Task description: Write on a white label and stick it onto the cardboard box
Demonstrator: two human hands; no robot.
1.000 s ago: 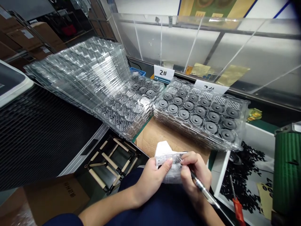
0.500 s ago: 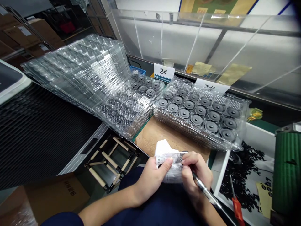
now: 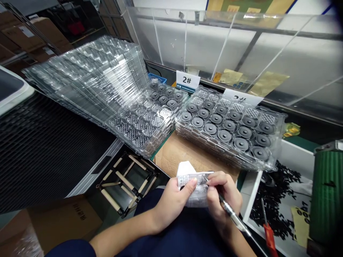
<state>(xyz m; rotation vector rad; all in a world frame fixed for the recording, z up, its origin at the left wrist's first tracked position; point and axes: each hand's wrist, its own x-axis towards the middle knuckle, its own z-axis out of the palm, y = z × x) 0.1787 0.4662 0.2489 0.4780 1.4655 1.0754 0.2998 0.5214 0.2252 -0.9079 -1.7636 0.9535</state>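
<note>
My left hand [image 3: 174,200] is closed on a printed paper label sheet [image 3: 197,194], its thumb lying across the upper left part. A white backing piece [image 3: 185,167] sticks up behind the sheet. My right hand [image 3: 225,196] grips a pen [image 3: 233,214], whose tip rests at the sheet's upper right area. Beyond both hands is a sheet of brown cardboard [image 3: 177,150]. Past it a stack of clear plastic trays [image 3: 227,153] holds round black parts [image 3: 225,135]. My right fingers hide part of the sheet's right edge.
At left stand more clear trays [image 3: 80,82], some leaning, others holding black parts. A white bin [image 3: 252,200] at right contains small black pieces [image 3: 281,192] and a red-handled screwdriver [image 3: 269,235]. A green ribbed object [image 3: 325,192] stands beside it. Signs [image 3: 187,80] stand behind the trays.
The pen tip has shifted very slightly on the sheet, and the view has tilted a little. Both hands keep their hold.
</note>
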